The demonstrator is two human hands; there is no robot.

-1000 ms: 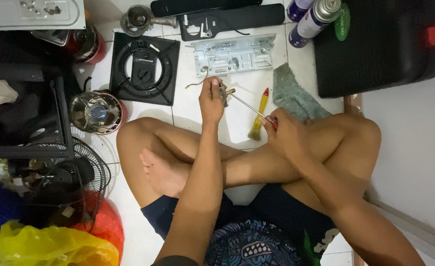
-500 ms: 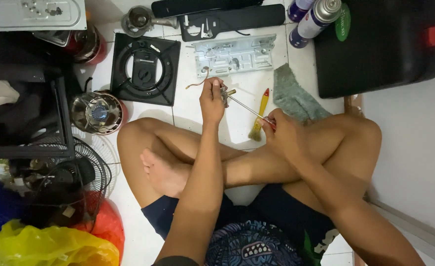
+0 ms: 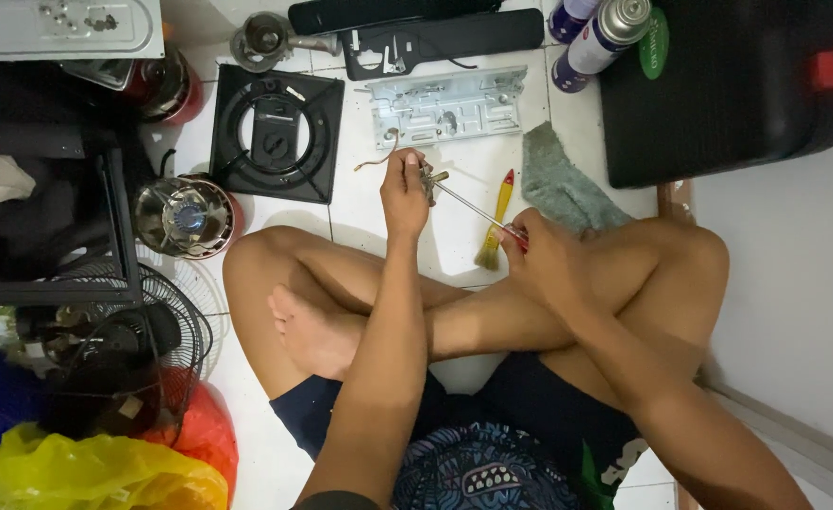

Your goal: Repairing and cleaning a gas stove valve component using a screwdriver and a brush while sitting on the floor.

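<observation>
One head-worn view, looking straight down from above crossed legs (image 3: 454, 312) onto a white tiled floor (image 3: 454, 217). Close, at arm's length. Black burner plate (image 3: 275, 132) up-left of the legs, black case (image 3: 728, 85) up-right.

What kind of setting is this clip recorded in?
Probably a home floor used as an informal appliance-repair spot. The person sits cross-legged on white floor tiles, the right hand driving a screwdriver into a small part held by the left hand, with a stove grate, spray cans and fan around.
</observation>
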